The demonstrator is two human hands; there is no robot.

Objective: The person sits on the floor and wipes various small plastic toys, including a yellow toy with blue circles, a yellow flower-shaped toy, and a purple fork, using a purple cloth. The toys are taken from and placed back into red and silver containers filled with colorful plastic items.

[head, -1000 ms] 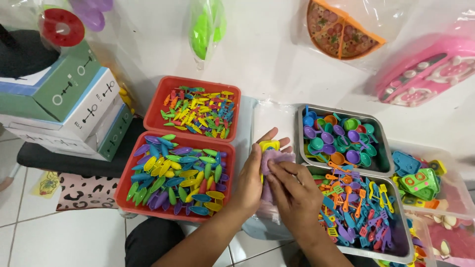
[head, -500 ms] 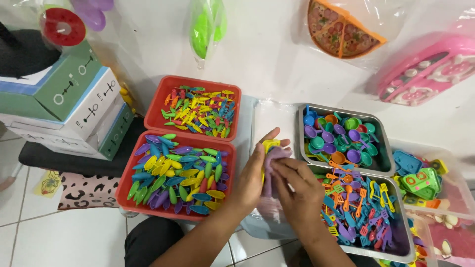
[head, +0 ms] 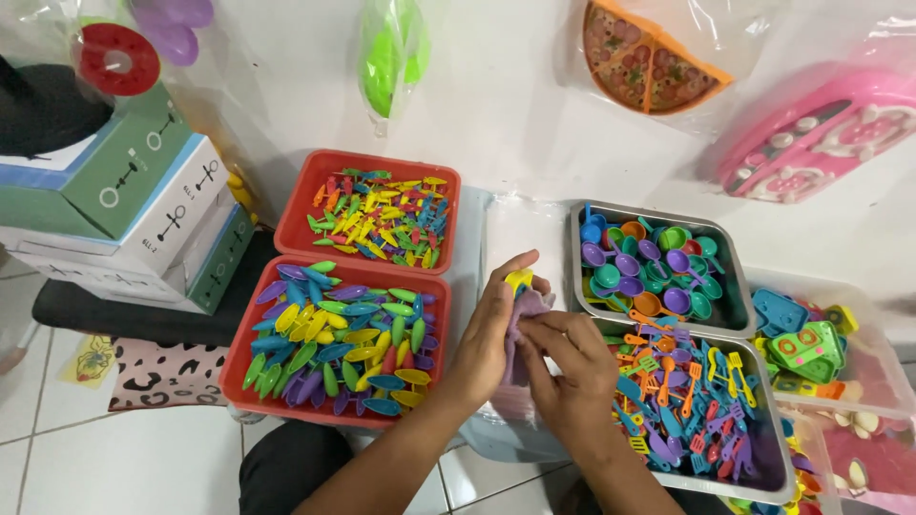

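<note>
Where both hands close on it, left hand (head: 491, 334), right hand (head: 572, 381); a small pale-purple plastic bag (head: 524, 329), yellow-topped.

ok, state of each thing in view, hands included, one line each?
left hand: gripping a small purple bag with a yellow piece at top
right hand: pinching the same bag
purple bag: held up between both hands
near red tray: full of coloured leaf-shaped pieces
far red tray: partly filled with small pieces
upper metal tray: holds tiny bowls
lower metal tray: holds tiny utensils
</note>
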